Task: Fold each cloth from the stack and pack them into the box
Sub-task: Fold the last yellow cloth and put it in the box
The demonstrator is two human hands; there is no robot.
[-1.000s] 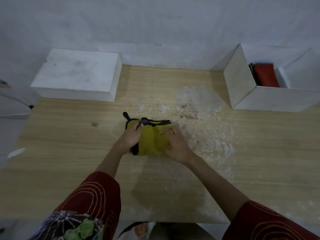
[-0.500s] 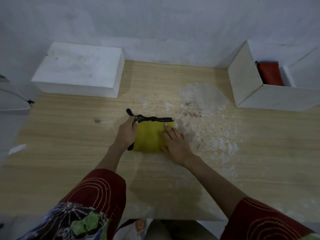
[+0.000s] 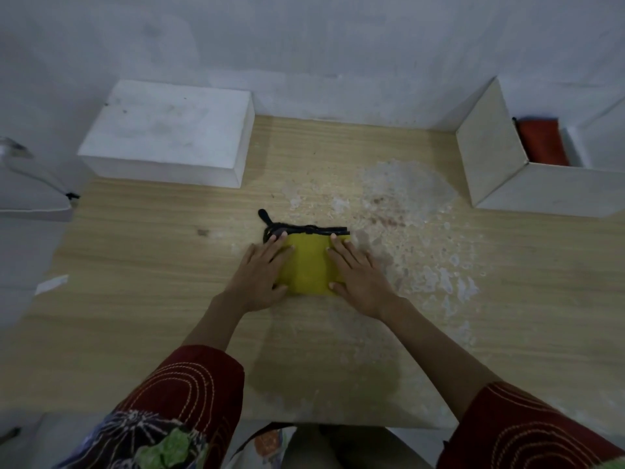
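Observation:
A folded yellow cloth (image 3: pixel 309 265) with black edging and a black loop lies at the middle of the wooden table (image 3: pixel 142 299). My left hand (image 3: pixel 262 274) lies flat on its left side, fingers spread. On the cloth's right side my right hand (image 3: pixel 358 274) presses down flat. An open white box (image 3: pixel 490 154) stands at the back right, and a folded red cloth (image 3: pixel 542 142) sits inside it. No stack of cloths is in view.
A closed white box (image 3: pixel 169 130) stands at the back left against the wall. White flaky patches (image 3: pixel 422 238) mark the tabletop right of the cloth. A grey object (image 3: pixel 30 198) juts in at the left edge.
Both hands went from pinching and folding the yellow cloth to lying flat on it. The cloth is now a neater, flatter rectangle.

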